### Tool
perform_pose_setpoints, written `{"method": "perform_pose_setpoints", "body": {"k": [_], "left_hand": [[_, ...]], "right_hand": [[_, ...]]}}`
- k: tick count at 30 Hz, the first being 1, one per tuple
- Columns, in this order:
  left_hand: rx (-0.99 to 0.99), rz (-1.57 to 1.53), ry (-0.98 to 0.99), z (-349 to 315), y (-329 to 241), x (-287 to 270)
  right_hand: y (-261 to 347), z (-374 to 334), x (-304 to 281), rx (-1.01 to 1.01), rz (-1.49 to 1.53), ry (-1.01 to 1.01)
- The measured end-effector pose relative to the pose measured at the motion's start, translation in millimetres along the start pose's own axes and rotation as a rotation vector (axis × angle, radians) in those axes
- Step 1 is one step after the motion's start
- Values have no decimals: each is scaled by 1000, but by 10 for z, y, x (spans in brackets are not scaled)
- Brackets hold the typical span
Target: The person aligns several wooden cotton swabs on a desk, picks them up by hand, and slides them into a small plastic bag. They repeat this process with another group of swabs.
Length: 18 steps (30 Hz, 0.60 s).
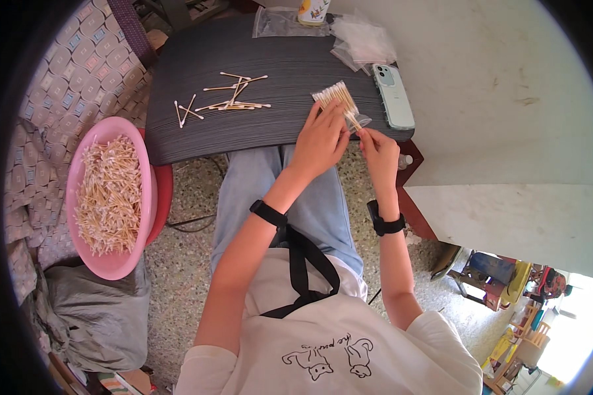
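Observation:
A small clear plastic bag (339,94) packed with a row of cotton swabs rests on the dark table near its right front edge. My left hand (319,136) holds the bag down, fingers laid across it and thumb by its near end. Close beside it, my right hand (379,155) pinches a few cotton swabs (355,122) at the bag's near end; how many is hard to tell. Several loose cotton swabs (234,92) lie scattered on the table to the left.
A pink basin (150,217) heaped with cotton swabs stands left of the table (197,59). On the right edge lies a pale green phone (395,99). Clear plastic bags (364,41) and a patterned container (313,12) are at the back. A wall (481,85) borders the right side.

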State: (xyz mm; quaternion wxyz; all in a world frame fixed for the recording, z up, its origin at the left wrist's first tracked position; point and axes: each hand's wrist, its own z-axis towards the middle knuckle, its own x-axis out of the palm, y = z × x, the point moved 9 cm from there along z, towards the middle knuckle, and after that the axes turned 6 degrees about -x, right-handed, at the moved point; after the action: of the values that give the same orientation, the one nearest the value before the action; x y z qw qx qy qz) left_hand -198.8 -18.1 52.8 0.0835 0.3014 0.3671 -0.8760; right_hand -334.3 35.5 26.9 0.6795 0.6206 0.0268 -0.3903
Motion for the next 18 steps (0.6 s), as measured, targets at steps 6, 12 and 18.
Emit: {"method": "perform_pose_setpoints", "body": {"k": [6, 12, 18], "left_hand": [[-18, -12, 96, 8, 38, 94], [-9, 23, 80, -16, 45, 104], [48, 52, 126, -40, -1, 137]], "right_hand": [[159, 36, 27, -119, -71, -72], [293, 50, 87, -168, -117, -96], [352, 198, 198, -147, -273, -66]]}}
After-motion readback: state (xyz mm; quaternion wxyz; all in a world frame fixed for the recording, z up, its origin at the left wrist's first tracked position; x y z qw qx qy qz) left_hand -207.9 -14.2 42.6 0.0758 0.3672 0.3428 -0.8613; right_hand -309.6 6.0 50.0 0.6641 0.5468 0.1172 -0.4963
